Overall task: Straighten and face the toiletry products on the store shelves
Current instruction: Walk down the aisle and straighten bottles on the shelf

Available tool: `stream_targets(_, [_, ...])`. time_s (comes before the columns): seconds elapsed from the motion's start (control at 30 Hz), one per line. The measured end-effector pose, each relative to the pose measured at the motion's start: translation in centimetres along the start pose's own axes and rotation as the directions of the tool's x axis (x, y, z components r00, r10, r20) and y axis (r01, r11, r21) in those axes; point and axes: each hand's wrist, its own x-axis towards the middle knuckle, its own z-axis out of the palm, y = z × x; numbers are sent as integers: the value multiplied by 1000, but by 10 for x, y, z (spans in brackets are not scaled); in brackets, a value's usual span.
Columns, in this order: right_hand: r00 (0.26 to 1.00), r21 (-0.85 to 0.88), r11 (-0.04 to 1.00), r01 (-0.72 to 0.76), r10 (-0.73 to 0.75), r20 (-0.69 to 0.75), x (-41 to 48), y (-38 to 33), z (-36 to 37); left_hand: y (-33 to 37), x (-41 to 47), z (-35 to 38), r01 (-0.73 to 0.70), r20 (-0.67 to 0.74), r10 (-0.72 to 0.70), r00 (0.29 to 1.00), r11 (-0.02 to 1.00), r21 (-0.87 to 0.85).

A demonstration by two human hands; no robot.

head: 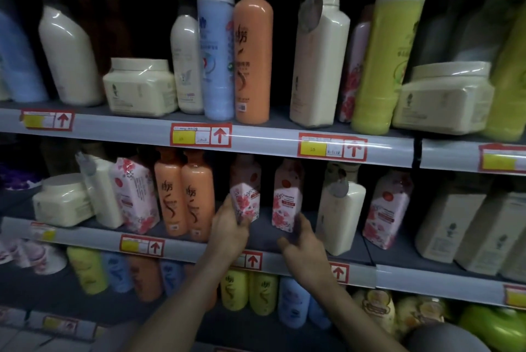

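Our left hand [230, 227] grips a pink floral plastic bottle [245, 198]; our right hand [302, 239], beside its twin [287, 195], grasp unclear.

Two bare hands are shown, the left hand [230, 233] and the right hand [301, 240], each on a forearm [182, 303] left uncovered down to the lower edge. The fingers [286, 245] are blurred. A rounded grey shape [447, 337] at lower right cannot be identified.
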Motion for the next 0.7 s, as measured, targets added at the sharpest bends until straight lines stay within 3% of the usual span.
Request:
stream_targets(0.27, [996, 53, 995, -80, 82, -33, 34, 3, 5, -9, 37, 17, 79, 19, -78, 997, 997, -21])
stream_targets(0.53, [998, 52, 997, -50, 52, -46, 35, 4, -1, -2, 27, 30, -34, 90, 38, 995, 999, -39])
stream_targets(0.7, [999, 41, 998, -48, 49, -13, 34, 4, -4, 5, 23, 35, -26, 76, 30, 997, 998, -59])
